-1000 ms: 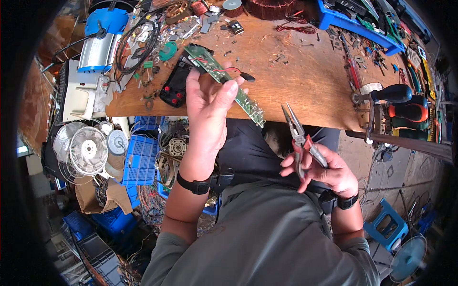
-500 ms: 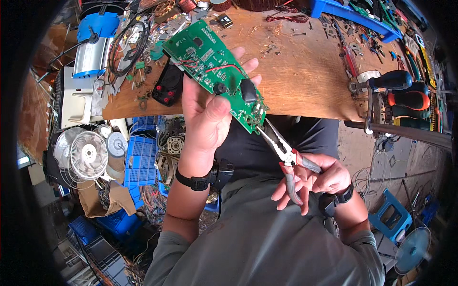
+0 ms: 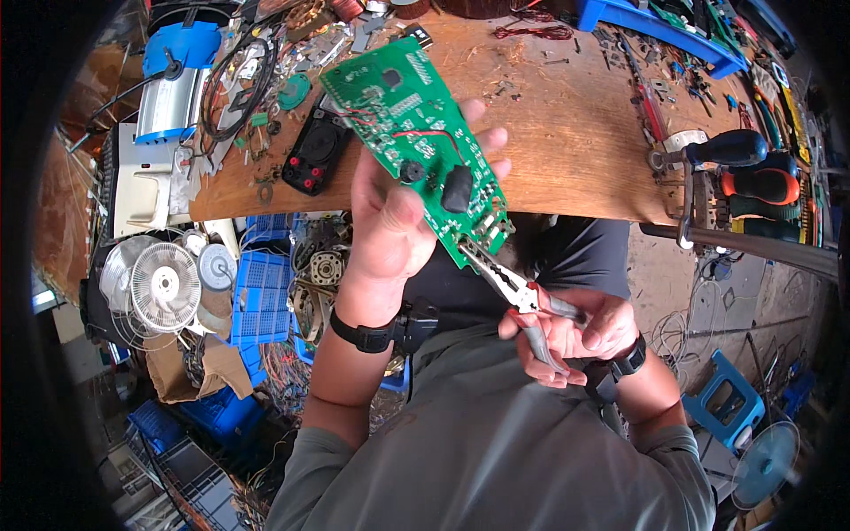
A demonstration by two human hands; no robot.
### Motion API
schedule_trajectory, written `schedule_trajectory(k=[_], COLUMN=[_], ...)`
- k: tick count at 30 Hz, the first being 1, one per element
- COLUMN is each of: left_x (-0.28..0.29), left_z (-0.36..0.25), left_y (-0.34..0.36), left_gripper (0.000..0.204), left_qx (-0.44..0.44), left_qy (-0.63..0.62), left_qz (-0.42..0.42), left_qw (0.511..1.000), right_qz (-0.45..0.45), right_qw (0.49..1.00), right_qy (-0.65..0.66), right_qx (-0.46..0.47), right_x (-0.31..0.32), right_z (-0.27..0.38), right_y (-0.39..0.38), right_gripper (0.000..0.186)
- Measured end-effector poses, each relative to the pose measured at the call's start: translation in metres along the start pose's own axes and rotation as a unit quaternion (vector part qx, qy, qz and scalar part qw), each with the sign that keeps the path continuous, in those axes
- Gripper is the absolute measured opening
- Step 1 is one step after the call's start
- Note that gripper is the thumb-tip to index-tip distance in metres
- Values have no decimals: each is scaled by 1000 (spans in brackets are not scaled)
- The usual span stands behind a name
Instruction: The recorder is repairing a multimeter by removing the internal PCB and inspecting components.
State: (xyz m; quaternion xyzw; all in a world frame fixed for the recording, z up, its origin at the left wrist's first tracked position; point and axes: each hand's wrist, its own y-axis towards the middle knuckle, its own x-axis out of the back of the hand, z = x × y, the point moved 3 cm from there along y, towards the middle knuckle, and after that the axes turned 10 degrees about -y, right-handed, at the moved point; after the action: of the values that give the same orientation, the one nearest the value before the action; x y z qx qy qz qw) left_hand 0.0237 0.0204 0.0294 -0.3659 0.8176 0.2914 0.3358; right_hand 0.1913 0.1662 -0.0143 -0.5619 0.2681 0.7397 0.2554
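Note:
A green circuit board point(image 3: 390, 97) is tilted in the air over the bench's front edge, with a red wire, a black capped part and small components on it. My left hand point(image 3: 398, 212) grips it from beneath, thumb on its left edge and fingertips showing past its right edge. In my right hand point(image 3: 575, 332) are long-nose pliers point(image 3: 518, 292) with red and grey handles. Their jaws are nearly closed, and the tips meet the board's lower end. Whether they pinch a component there I cannot tell. On the bench behind my left hand lies a black multimeter-like case point(image 3: 314, 150).
The wooden bench point(image 3: 567, 133) carries scraps and cables at the far left. Screwdrivers point(image 3: 726, 149) stand in a rack at the right edge, near a blue plastic stand point(image 3: 655, 26). Below left are a fan point(image 3: 166, 283) and a blue crate point(image 3: 261, 296); a blue stool point(image 3: 726, 398) is lower right.
The board has shifted right and slightly down with my left hand. The pliers' jaws have narrowed from wide apart, and my right fingers have curled in around the handles.

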Motion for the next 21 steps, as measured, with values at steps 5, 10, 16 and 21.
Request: schedule_trajectory(k=[5,10,16,21], left_x=[-1,4,11,8], left_z=[6,7,7,4], left_y=[-2,-5,-6,-2], left_gripper=[84,82,79,77], left_qx=[28,29,41,-6], left_qy=[-19,-22,32,45], left_qz=[-11,-25,1,-43], left_qw=[999,999,999,998], right_qz=[-84,-98,-189,-294], right_qw=[992,955,772,650], right_qy=[-76,-276,-605,-699], right_qx=[-59,-52,37,48], right_x=[-8,-19,-24,-21], right_z=[-1,7,13,12], right_y=[2,5,8,5], right_gripper=[56,21,17,10])
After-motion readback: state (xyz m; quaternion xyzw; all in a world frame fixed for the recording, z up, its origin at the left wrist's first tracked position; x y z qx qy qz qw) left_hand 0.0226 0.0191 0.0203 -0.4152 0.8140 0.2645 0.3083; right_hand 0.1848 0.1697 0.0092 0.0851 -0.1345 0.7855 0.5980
